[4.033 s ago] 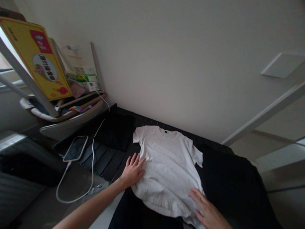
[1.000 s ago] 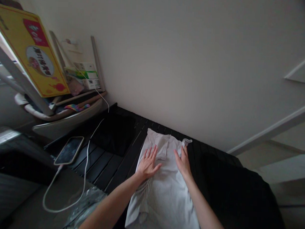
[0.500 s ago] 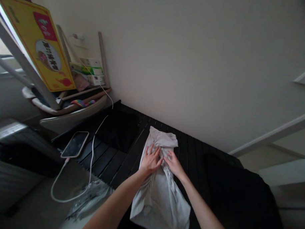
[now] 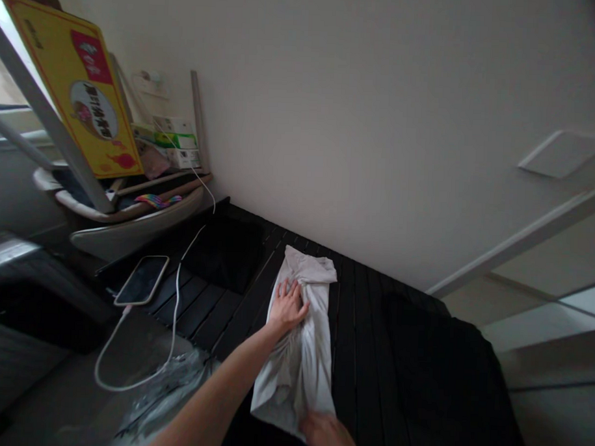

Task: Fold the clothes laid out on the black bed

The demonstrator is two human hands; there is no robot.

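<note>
A pale, wrinkled garment, folded into a long strip, lies on a black slatted surface. My left hand rests flat on its upper half, fingers spread and pressing the cloth. At the lower right corner of the garment, near the bottom of the view, is my right hand. It touches the hem there, but its fingers are blurred and partly hidden, so whether they pinch the cloth is unclear.
Dark cloth lies to the right, and a black folded item to the left. A phone on a white cable sits further left. Behind it stands a chair with a yellow box. A wall rises behind.
My right hand has left the garment's middle and moved down to its lower edge. The garment's right side now lies narrower and straighter. My left hand stays on the upper part.
</note>
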